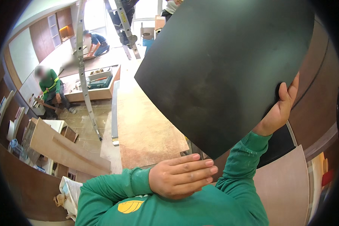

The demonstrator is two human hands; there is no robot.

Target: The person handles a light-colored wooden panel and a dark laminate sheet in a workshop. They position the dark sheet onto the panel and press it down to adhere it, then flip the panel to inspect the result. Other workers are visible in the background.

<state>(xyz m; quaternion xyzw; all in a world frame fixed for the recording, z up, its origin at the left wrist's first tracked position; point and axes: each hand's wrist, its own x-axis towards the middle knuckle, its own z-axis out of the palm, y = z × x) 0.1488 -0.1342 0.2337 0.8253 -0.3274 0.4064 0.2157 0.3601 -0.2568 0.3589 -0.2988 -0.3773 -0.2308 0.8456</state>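
Evidently the fingers [285, 94] of the right hand [273, 116] grasp the edge of a black sheet [222, 79] while the left hand [180, 176], straight-fingered and seemingly unladen, hovers by its lower corner, apparently a handling step whose next move calls for balanced support near the wooden surface [150, 135].

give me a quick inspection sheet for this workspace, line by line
surface: tan wooden board, patchy finish
job's things: dark sheet, raised and tilted
clutter: slanting plank, white bag, teal case
grip: right hand holds the right edge; left hand flat near the lower corner, contact unclear
cables: dark curved line on the right, cable or seam unclear
surroundings: metal ladder, seated co-worker in green, crouching co-worker in blue
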